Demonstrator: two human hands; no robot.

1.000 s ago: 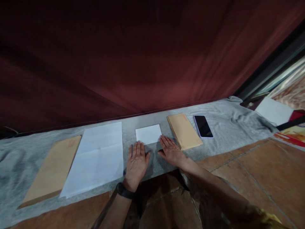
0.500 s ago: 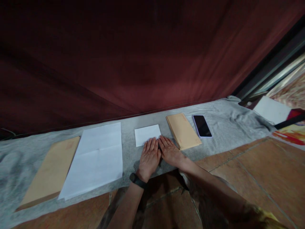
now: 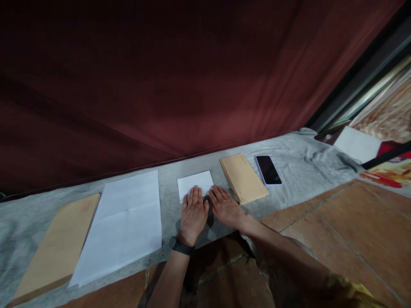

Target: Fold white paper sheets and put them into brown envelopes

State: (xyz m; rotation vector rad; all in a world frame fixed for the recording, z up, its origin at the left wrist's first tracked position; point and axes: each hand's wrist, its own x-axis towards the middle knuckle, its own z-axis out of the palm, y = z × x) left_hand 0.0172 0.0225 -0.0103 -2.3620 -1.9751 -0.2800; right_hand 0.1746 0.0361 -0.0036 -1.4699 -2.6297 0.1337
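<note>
A small white folded paper (image 3: 195, 181) lies flat on the grey cloth (image 3: 170, 201) in the middle. My left hand (image 3: 194, 214) rests palm down with fingers stretched out, its fingertips on the paper's near edge. Beside it, my right hand (image 3: 226, 207) is also flat, fingertips at the paper's near right corner. Both hands hide part of that near edge. Just right of my right hand lies a stack of brown envelopes (image 3: 245, 177).
A phone (image 3: 269, 170) lies right of the envelopes. To the left are large white sheets (image 3: 123, 222) and a brown envelope (image 3: 58, 244). A dark red curtain (image 3: 180, 107) hangs behind the cloth; tiled floor (image 3: 327, 226) borders its near side.
My left hand has slid left, away from the right hand, so a wider gap lies between them. The whole view has shifted slightly.
</note>
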